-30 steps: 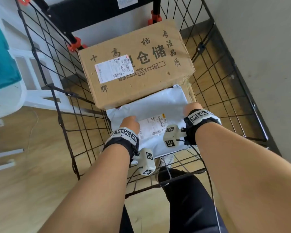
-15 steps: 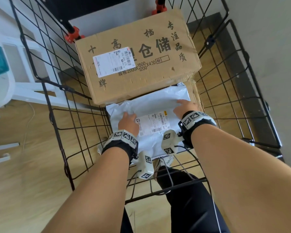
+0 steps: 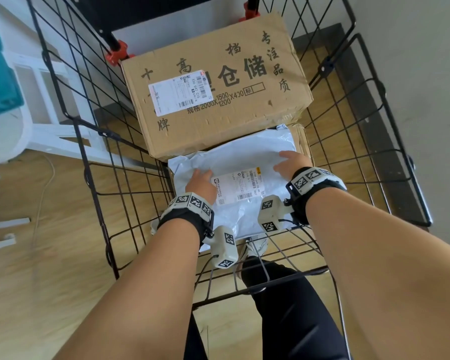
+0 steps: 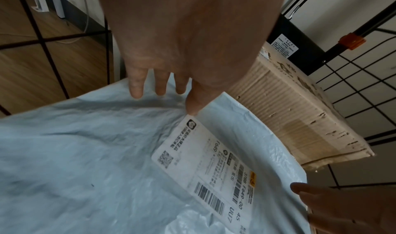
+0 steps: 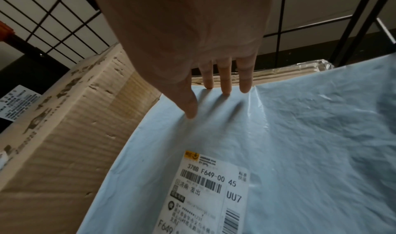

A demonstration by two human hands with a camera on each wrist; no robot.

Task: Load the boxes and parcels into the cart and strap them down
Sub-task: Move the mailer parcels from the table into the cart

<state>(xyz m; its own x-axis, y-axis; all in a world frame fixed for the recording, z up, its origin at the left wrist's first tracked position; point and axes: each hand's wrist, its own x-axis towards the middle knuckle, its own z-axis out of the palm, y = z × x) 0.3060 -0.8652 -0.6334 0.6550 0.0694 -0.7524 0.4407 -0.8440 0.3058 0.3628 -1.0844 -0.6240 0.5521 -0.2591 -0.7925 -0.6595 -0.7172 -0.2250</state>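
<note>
A white plastic mailer parcel (image 3: pixel 244 162) (image 4: pixel 96 153) (image 5: pixel 289 144) with a shipping label lies inside the black wire cart (image 3: pixel 107 157), on top of a lower cardboard box (image 3: pixel 300 141). Behind it sits a large brown cardboard box (image 3: pixel 218 87) (image 4: pixel 300 119) (image 5: pixel 53 136) with printed characters and a white label. My left hand (image 3: pixel 202 179) (image 4: pixel 163 92) rests flat on the parcel's left part with straight fingers. On the parcel's right far corner, my right hand (image 3: pixel 290 162) (image 5: pixel 220 92) presses down, fingers straight and spread.
Wire side panels of the cart rise on the left, right (image 3: pixel 374 141) and near side. Red clamps (image 3: pixel 116 53) hold the cart's back posts. White furniture (image 3: pixel 42 100) stands left on the wooden floor. A grey wall runs along the right.
Both hands have slid forward over the parcel, from gripping its near part to lying flat on top. The view has shifted closer over the cart.
</note>
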